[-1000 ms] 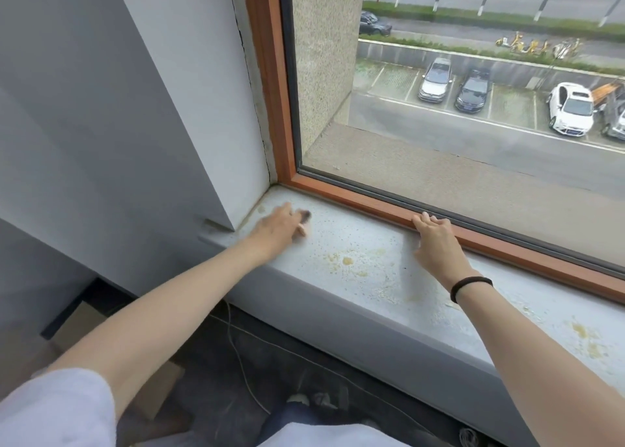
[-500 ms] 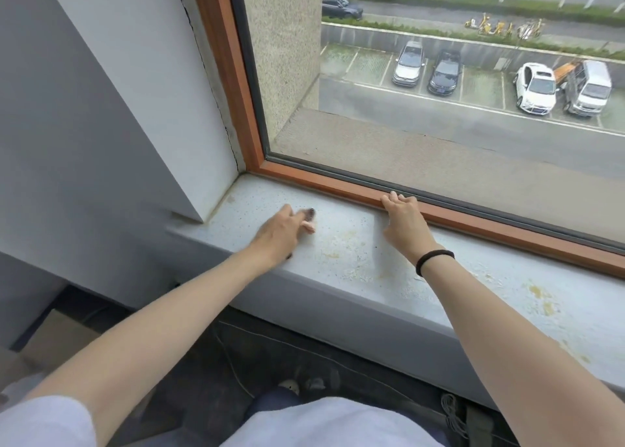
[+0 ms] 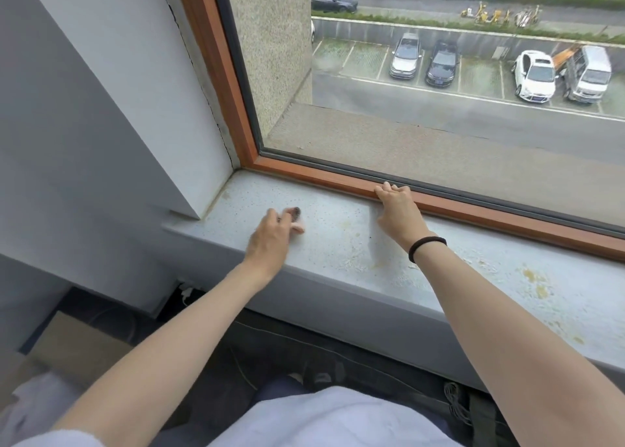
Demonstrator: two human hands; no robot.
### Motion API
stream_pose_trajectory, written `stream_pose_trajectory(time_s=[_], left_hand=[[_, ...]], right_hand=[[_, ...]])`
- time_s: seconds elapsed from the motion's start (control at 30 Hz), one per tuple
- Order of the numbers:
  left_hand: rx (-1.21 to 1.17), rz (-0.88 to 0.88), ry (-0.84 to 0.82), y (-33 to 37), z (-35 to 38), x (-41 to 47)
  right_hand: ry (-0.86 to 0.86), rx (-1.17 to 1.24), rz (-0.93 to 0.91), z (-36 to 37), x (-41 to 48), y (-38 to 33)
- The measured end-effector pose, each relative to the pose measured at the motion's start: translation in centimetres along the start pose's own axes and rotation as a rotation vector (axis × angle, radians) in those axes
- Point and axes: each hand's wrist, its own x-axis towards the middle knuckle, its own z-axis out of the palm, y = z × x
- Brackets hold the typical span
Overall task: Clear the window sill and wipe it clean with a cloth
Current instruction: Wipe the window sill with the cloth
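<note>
The grey speckled window sill runs under the wood-coloured window frame. Yellowish stains mark the sill's middle and right part. My left hand is on the sill's left part and holds a small pinkish cloth with a dark dirty tip against the surface. My right hand lies on the sill with its fingertips resting over the lower frame's edge. A black band circles that wrist.
A white wall reveal closes off the sill's left end at the corner. Below the sill are a cardboard box, a white plug with cables and a dark floor. The window glass is shut.
My left hand has slid the cloth away from the left corner, toward the sill's middle and front. My right hand has stayed on the frame.
</note>
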Motion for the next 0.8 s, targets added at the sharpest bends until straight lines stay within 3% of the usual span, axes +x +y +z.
stream_pose_trajectory(time_s=[0.07,0.1,0.2,0.3,0.37,0.43,0.53,0.7,0.73,0.8], left_hand=[[-0.084,-0.157,0.050,-0.3,-0.2,-0.3],[-0.088,-0.152,0.059,0.7,0.1,-0.7],[-0.027,0.044,0.021,4.2,1.4,-3.2],[0.048,0.170,0.007,1.7,1.3,-4.2],[0.115,0.071,0.070,-2.7,0.1,-3.4],[0.057,-0.190,0.140,-6.7,-1.3,-2.6],[-0.059,-0.374,0.225,-7.0,-1.4,-2.4],[0.086,0.154,0.117,-4.9,-0.2,-4.4],[0.107,0.134,0.086,-6.3,-0.8,-4.0],[0.081,-0.129,0.086,-9.3,-2.0,-2.8]], right_hand=[[0.022,0.020,0.009,0.3,0.1,0.1],[0.032,0.028,0.012,0.4,0.1,0.0],[0.043,0.047,0.030,0.4,-0.1,-0.2],[0.047,0.067,0.039,0.3,-0.3,-0.3],[0.044,0.089,0.036,0.3,-0.2,0.0],[0.038,0.110,0.035,0.3,-0.2,0.1],[0.043,0.140,0.052,0.3,-0.5,-0.1],[0.050,0.139,0.044,0.3,-0.5,0.0],[0.048,0.139,0.042,0.2,-0.5,0.0],[0.036,0.137,0.041,0.2,-0.5,0.0]])
